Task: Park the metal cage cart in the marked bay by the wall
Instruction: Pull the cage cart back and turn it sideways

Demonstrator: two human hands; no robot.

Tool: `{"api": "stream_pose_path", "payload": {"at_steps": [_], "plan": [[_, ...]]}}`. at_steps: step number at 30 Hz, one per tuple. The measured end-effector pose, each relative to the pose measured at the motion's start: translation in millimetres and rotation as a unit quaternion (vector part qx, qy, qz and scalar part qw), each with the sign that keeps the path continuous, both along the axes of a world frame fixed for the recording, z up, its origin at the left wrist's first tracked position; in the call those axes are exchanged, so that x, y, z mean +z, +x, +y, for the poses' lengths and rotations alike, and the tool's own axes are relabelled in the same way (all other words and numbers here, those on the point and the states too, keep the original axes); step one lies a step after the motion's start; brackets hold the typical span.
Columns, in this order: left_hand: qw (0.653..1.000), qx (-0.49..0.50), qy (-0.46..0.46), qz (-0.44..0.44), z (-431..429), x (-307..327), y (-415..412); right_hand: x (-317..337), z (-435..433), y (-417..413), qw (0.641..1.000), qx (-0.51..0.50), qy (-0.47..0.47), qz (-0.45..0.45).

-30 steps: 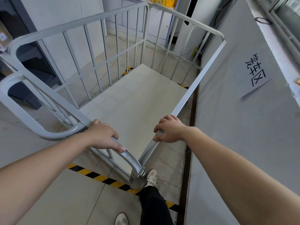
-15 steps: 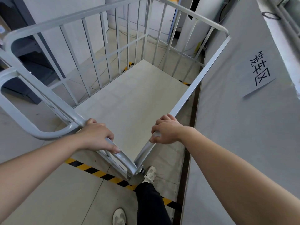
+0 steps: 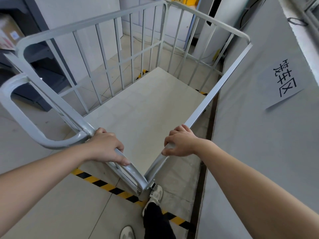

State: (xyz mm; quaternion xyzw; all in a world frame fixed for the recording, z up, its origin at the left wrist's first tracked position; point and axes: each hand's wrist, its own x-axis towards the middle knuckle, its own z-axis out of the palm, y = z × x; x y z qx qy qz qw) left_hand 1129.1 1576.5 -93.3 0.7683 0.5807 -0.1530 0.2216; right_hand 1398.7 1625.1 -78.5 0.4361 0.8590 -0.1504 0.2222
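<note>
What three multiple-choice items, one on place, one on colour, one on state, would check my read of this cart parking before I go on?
1. The paper sign hangs where?
A. on the wall right of the cart
B. on the cart's far gate
C. on the floor

2. The floor tape is striped in which colours?
A. red and white
B. yellow and black
C. blue and white

3. What lies on the cage cart deck?
A. stacked boxes
B. one sack
C. nothing

Key: 1 A, the sign is stuck on the grey wall beside the cart's right rail. 2 B, yellow and black bars run under the near corner. 3 C, the pale deck shows bare while the left hand and right hand grip the top rails.
</note>
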Motion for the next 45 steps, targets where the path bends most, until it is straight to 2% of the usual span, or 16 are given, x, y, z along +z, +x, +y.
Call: {"api": "stream_pose_path", "payload": {"at_steps": [19, 25, 29, 32, 34, 38, 41, 45], "plan": [[0.998, 0.04, -0.054, -0.001, -8, 11, 1, 6, -4, -4, 1.0, 0.014, -0.007, -0.019], [0.998, -0.049, -0.029, 0.025, -8, 14, -3, 5, -15, -22, 0.998, 0.026, -0.025, -0.043], [0.996, -0.078, -0.022, 0.027, -5, 18, -18, 0, -32, -56, 0.992, 0.035, -0.117, 0.029], [0.994, -0.088, 0.015, 0.064, 2, 22, -49, 0, -43, -92, 0.967, -0.027, -0.22, 0.122], [0.992, -0.081, 0.034, 0.087, 10, 26, -75, 0, -48, -118, 0.952, -0.079, -0.243, 0.167], [0.993, -0.077, 0.035, 0.082, 29, 28, -122, -1, -50, -164, 0.946, -0.172, -0.2, 0.191], [0.993, -0.088, 0.049, 0.059, 44, 21, -149, -7, -52, -184, 0.944, -0.235, -0.153, 0.177], [0.991, -0.108, 0.075, 0.027, 57, 14, -180, -22, -76, -195, 0.947, -0.283, 0.004, 0.153]]}}
